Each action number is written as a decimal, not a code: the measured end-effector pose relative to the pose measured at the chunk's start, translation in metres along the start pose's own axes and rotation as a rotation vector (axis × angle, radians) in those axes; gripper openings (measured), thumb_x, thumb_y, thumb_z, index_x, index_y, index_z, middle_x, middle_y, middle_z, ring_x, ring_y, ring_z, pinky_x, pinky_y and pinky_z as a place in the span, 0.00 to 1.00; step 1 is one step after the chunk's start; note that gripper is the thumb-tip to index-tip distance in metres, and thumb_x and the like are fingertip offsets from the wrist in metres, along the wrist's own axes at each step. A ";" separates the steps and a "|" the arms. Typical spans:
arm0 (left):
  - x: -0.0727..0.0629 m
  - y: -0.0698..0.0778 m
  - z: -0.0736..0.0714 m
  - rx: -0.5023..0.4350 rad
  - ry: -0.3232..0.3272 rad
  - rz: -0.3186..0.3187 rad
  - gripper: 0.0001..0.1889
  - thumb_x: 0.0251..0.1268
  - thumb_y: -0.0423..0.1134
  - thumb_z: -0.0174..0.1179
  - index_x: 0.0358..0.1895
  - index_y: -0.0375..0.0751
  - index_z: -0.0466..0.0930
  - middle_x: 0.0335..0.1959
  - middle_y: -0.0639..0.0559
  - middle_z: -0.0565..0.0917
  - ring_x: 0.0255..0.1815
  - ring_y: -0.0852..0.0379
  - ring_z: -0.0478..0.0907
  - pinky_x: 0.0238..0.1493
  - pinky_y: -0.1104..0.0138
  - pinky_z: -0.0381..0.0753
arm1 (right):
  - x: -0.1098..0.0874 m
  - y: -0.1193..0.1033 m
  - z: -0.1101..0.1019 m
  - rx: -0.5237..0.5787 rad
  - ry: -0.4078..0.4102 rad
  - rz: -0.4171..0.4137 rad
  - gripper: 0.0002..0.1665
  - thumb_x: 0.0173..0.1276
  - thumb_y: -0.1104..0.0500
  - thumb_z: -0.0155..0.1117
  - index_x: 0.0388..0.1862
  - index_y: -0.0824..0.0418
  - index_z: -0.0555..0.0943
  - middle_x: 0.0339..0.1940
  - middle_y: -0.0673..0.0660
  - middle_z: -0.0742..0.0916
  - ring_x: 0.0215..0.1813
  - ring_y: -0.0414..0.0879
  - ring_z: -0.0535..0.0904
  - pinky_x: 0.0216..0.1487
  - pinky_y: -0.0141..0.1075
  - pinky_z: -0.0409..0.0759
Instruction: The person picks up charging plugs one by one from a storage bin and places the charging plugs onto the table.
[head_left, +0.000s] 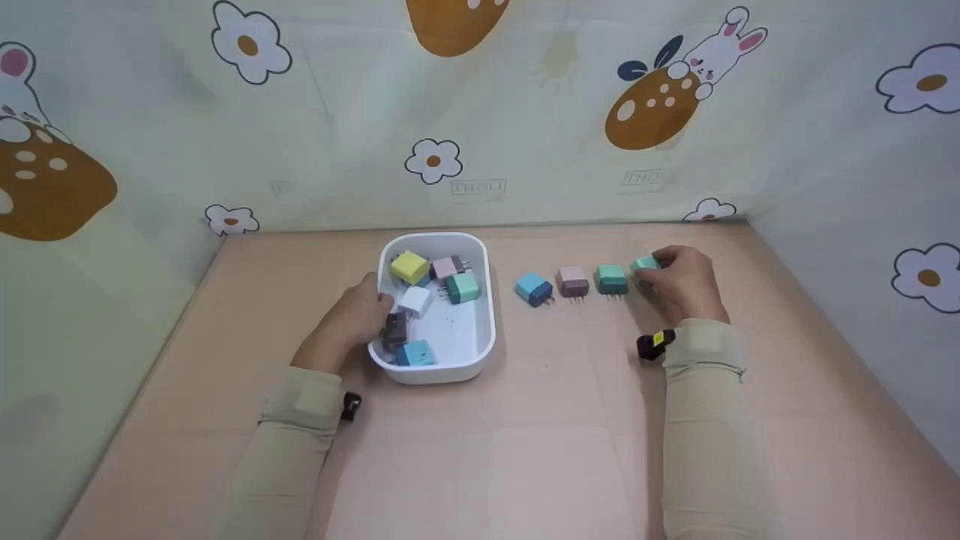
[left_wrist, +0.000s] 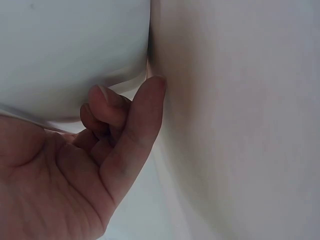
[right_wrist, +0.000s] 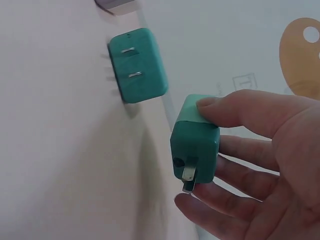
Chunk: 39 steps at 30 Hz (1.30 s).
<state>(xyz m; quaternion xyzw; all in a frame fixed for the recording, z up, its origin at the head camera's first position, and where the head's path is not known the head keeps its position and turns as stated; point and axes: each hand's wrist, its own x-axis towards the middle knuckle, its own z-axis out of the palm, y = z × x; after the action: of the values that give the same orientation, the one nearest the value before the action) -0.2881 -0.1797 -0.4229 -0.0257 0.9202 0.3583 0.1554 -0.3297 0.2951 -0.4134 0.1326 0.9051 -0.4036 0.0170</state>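
My left hand (head_left: pixel 349 319) grips the left wall of a white plastic tub (head_left: pixel 435 376), its thumb over the rim. In the left wrist view, fingers (left_wrist: pixel 137 135) curl below the tub's pale side. My right hand (head_left: pixel 688 281) pinches a two-tone green charger plug (right_wrist: pixel 197 145) between thumb and fingers, metal prongs exposed. That plug is at the right end of a row on the table: a blue charger plug (head_left: pixel 534 289), a pinkish-mauve one (head_left: pixel 573 282) and another green one (head_left: pixel 611 279).
Inside the tub lie several more plugs: yellow (head_left: pixel 409 267), pinkish (head_left: pixel 448 267), green (head_left: pixel 463 287), white (head_left: pixel 415 301), dark brown (head_left: pixel 395 330) and blue (head_left: pixel 416 352). A pale pink cloth covers the table (head_left: pixel 525 450). Patterned sheets (head_left: pixel 337 120) stand behind and at both sides.
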 end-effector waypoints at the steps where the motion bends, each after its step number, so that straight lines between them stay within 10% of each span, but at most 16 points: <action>1: 0.000 0.000 0.000 -0.001 -0.001 -0.001 0.33 0.88 0.45 0.36 0.86 0.36 0.42 0.77 0.32 0.67 0.64 0.41 0.77 0.64 0.49 0.83 | 0.001 0.001 0.001 -0.002 -0.005 0.005 0.35 0.75 0.55 0.71 0.75 0.68 0.73 0.72 0.68 0.78 0.70 0.62 0.74 0.74 0.54 0.75; 39: 0.000 -0.001 0.000 -0.003 0.008 0.007 0.32 0.88 0.44 0.36 0.85 0.33 0.44 0.76 0.31 0.68 0.63 0.41 0.76 0.66 0.50 0.82 | -0.003 0.004 0.004 -0.025 -0.038 0.092 0.34 0.70 0.58 0.74 0.70 0.70 0.76 0.68 0.69 0.79 0.66 0.62 0.74 0.72 0.57 0.74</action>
<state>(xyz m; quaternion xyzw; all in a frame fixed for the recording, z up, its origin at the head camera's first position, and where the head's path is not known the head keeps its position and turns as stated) -0.2876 -0.1803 -0.4237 -0.0244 0.9204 0.3599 0.1505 -0.3266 0.2942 -0.4180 0.1661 0.9025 -0.3937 0.0542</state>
